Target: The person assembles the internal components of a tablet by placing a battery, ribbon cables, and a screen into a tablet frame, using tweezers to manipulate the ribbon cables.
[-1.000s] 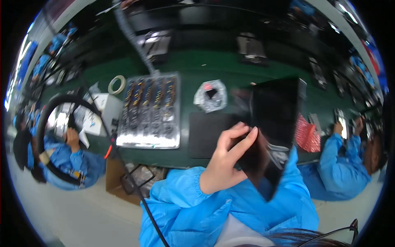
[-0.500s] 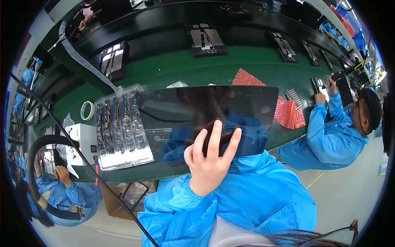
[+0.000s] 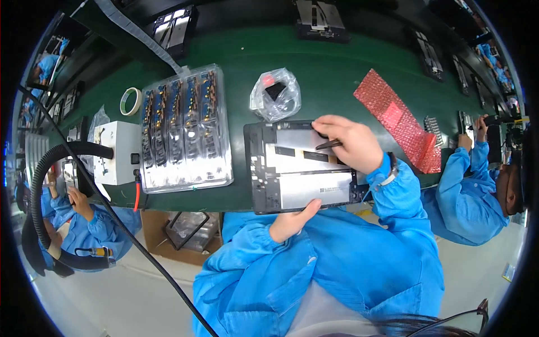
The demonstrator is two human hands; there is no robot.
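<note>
An opened tablet (image 3: 314, 190) lies tilted in front of me, its silver batteries and dark frame facing up. My left hand (image 3: 296, 220) is closed on its near edge, the thumb on top and the other fingers hidden beneath. At the far right part of the tablet, my right hand (image 3: 355, 144) has its fingertips on the edge. Dark tweezers (image 3: 328, 145) stick out from under that hand, pointing left over the batteries. A clear plastic tray (image 3: 226, 168) with several small circuit boards stands left of the tablet. Beyond the tablet lies a crumpled clear bag (image 3: 287, 101).
Red bubble wrap (image 3: 375, 95) lies on the green bench, right of the tablet. On the left are a tape roll (image 3: 124, 103) and a white box (image 3: 119, 151) with a black hose (image 3: 48, 174). Co-workers sit at both sides. More opened tablets (image 3: 323, 22) rest farther back.
The tablet has turned from its glossy dark screen to its open inside. My right hand has come into view with tweezers, and the left hand has moved to the near edge.
</note>
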